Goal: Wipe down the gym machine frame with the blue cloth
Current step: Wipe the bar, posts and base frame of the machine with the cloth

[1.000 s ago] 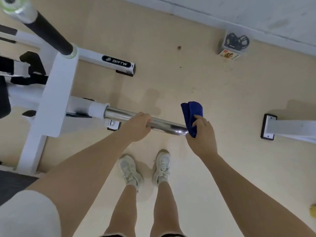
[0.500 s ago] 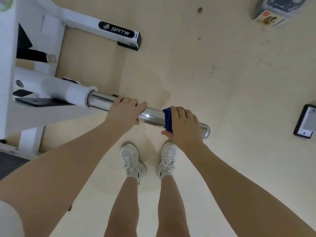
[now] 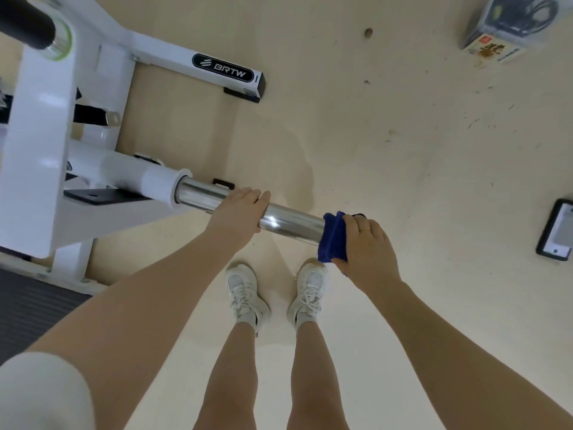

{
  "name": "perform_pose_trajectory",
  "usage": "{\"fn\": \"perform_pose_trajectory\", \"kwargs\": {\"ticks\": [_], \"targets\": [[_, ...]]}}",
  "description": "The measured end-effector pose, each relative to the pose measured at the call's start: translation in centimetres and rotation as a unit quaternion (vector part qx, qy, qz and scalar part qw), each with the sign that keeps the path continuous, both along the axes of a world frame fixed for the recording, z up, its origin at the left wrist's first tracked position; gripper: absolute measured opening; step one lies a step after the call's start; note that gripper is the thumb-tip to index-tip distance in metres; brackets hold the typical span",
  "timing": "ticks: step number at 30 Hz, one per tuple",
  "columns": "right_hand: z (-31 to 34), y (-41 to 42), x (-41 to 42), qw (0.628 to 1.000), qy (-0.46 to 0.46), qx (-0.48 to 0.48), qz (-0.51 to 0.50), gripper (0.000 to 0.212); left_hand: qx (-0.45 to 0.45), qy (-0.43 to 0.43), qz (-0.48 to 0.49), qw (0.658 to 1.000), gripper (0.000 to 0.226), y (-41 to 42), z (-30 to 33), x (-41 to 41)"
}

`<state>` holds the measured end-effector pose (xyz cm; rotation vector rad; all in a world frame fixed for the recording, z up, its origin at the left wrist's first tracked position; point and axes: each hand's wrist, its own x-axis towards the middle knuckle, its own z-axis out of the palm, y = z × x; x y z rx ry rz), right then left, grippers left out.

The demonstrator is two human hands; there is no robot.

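Note:
A white gym machine frame (image 3: 40,144) fills the left side. A chrome bar (image 3: 291,223) sticks out of it toward the right. My left hand (image 3: 238,212) is wrapped over the bar near its middle. My right hand (image 3: 367,246) presses the folded blue cloth (image 3: 333,240) around the bar's outer end, which the cloth and hand hide. A black padded roller (image 3: 21,24) shows at the top left.
A white frame leg (image 3: 198,63) with a BRTW label lies on the beige floor. A box of cables (image 3: 508,29) sits at the top right. Another machine's foot (image 3: 556,234) is at the right edge. My white shoes (image 3: 276,293) stand below the bar. A dark mat (image 3: 28,308) lies at the left.
My right hand wrapped the cloth around the bar and slid it inward, then back out to the bar's end. My left hand kept its grip on the bar.

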<state>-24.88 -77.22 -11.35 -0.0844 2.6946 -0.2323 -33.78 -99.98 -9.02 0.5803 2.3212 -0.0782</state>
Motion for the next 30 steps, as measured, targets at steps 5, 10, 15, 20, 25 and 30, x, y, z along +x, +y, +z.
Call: {"fn": "perform_pose_trajectory", "kwargs": {"ticks": [5, 10, 15, 20, 25, 30], "targets": [[-0.7, -5.2, -0.1, 0.998, 0.033, 0.056, -0.019, 0.087, 0.08, -0.006, 0.044, 0.996, 0.062, -1.0, -0.5, 0.2], [-1.0, -10.7, -3.2, 0.996, 0.068, -0.056, 0.028, 0.08, 0.081, 0.082, 0.041, 0.992, 0.062, -2.3, -0.9, 1.4], [-1.1, -7.7, -2.9, 0.986, 0.045, -0.148, 0.068, 0.063, 0.024, 0.136, 0.059, 0.989, 0.072, -4.2, -0.2, 3.2], [0.9, -0.3, 0.6, 0.995, 0.036, -0.085, -0.034, 0.057, 0.038, 0.069, 0.1, 0.992, 0.071, -5.0, -0.6, 3.0], [-0.2, -5.8, -1.5, 0.998, 0.05, -0.015, 0.033, 0.062, 0.096, 0.053, 0.116, 0.987, 0.063, -5.8, -0.9, 1.9], [-1.2, -16.1, -5.4, 0.991, 0.097, -0.02, 0.094, 0.078, 0.148, 0.076, 0.167, 0.972, 0.055, -7.3, 0.2, 1.1]]}}
